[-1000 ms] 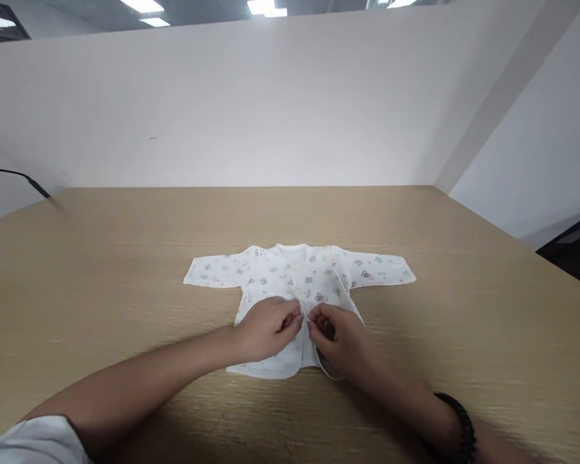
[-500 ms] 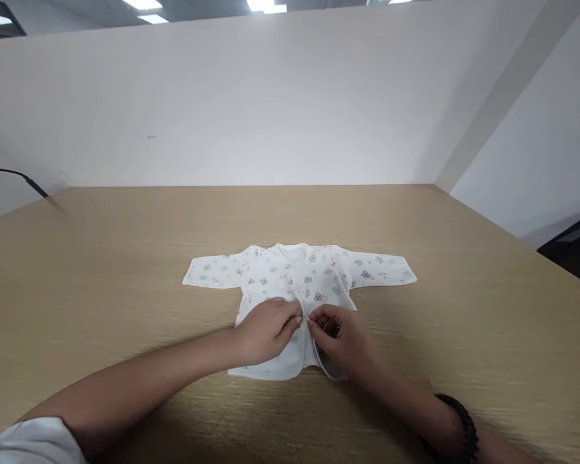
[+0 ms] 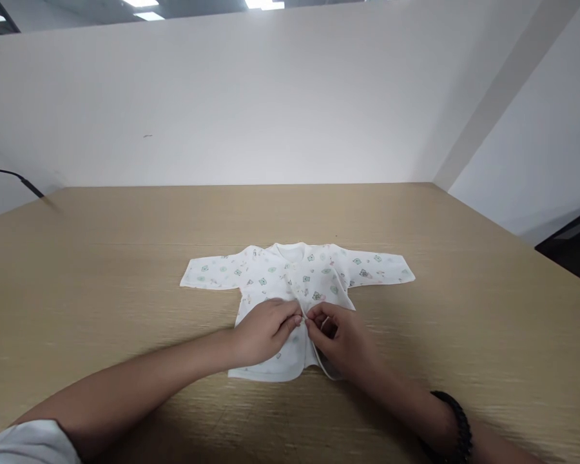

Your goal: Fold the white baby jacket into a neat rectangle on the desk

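Observation:
A small white baby shirt with a green and pink animal print lies face up, its long sleeves spread to both sides and its neckline pointing away from me. My left hand rests on the lower front, thumb and fingers pinching the cloth at the front opening. Close beside it, my right hand pinches the other front edge, its fingertips nearly touching the left ones. Below the hands the two front edges stand apart, and the right one is slightly lifted. Any fastener between the fingertips is hidden.
The shirt lies on a wood-grain table backed by a white partition. A black cable comes in at the left edge. A dark object stands at the right edge. A black beaded bracelet circles my right wrist.
My right hand has edged slightly left, closer to my left fingertips. Both hands keep their pinch on the shirt, which lies as before.

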`<control>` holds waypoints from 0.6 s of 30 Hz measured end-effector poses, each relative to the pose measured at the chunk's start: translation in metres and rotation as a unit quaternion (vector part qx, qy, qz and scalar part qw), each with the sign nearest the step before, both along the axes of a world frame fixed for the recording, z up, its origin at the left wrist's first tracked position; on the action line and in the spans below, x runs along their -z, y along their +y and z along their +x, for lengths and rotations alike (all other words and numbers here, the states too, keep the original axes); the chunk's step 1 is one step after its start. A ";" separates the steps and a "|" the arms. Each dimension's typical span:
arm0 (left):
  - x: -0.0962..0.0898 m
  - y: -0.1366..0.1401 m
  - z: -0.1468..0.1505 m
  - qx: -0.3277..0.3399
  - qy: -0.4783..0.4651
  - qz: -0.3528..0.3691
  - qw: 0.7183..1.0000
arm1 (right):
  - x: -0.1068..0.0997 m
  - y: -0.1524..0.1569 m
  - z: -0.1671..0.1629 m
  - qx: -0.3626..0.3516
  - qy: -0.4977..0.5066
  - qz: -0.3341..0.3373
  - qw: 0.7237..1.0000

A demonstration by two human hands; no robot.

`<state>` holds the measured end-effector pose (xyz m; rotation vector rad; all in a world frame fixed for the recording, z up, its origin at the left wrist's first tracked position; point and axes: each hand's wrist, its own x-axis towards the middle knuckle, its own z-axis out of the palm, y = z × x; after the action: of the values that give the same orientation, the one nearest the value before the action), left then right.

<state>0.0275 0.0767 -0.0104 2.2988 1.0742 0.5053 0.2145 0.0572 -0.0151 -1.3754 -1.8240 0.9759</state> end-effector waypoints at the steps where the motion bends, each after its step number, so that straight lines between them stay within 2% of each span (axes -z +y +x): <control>1: 0.000 0.000 0.000 -0.001 0.000 -0.001 1.000 | -0.001 0.000 0.001 -0.001 0.011 -0.009 1.000; 9: -0.001 -0.001 0.001 -0.017 0.008 0.004 1.000 | -0.005 0.011 0.006 -0.037 0.090 -0.111 0.989; 13: -0.006 -0.004 0.003 -0.023 0.011 -0.005 1.000 | 0.003 0.013 0.003 -0.023 0.065 -0.112 0.991; 18: -0.011 -0.006 0.006 -0.048 0.003 -0.026 0.999 | 0.004 0.009 -0.002 -0.017 0.043 -0.069 0.997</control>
<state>0.0330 0.0704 0.0008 2.2129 1.1902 0.5019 0.2128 0.0666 -0.0193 -1.3664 -1.7494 1.1785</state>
